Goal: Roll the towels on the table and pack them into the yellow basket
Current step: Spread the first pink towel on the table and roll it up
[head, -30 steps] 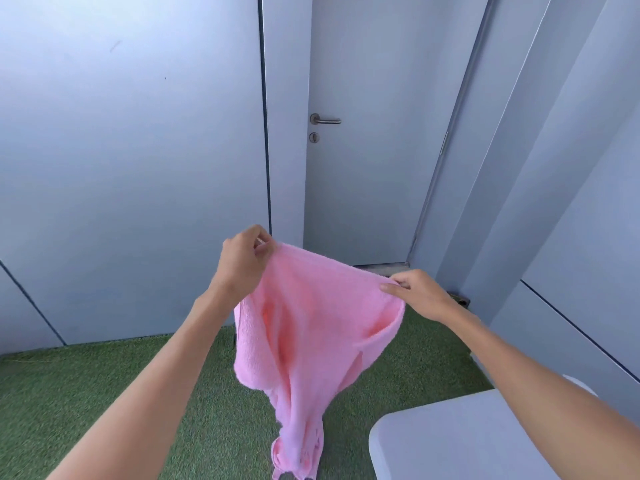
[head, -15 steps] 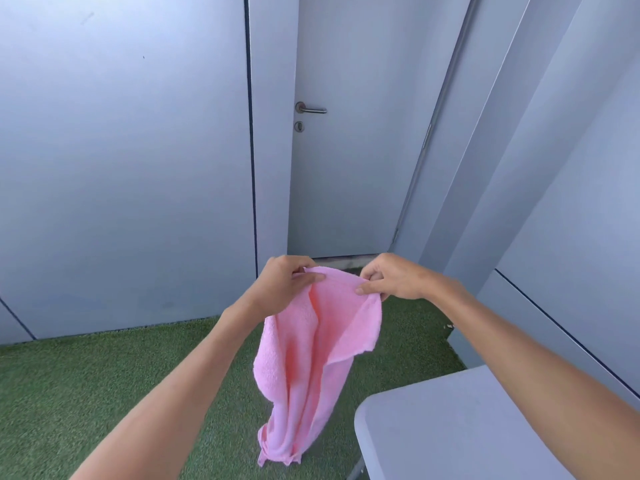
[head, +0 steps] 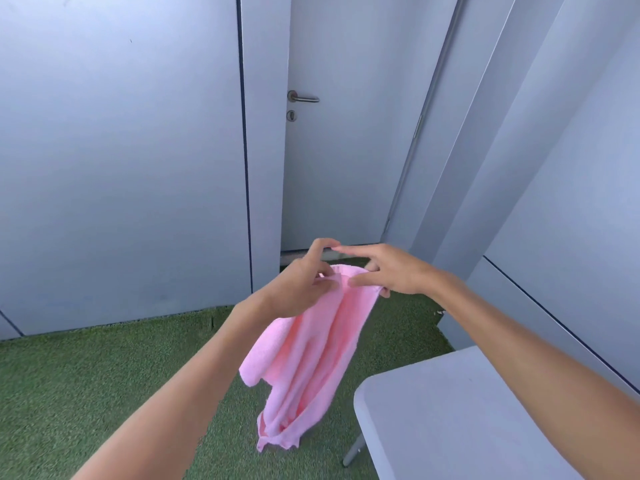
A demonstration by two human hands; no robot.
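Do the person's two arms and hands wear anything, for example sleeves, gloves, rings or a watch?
Nothing shows. The left hand and the right hand are bare, with no gloves, and no ring or watch is visible. Both forearms are uncovered down to the picture's edge; no sleeve comes into view.

Bare grey table (head: 460, 410) on green turf (head: 86, 386)

Table (head: 450, 410) corner near hanging towel (head: 311, 358)

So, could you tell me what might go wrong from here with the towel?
The pink towel hangs in the air beside the table, and its low end could brush the grass floor. The right hand has fingers spread, so mainly the left hand pinches it; it may slip.
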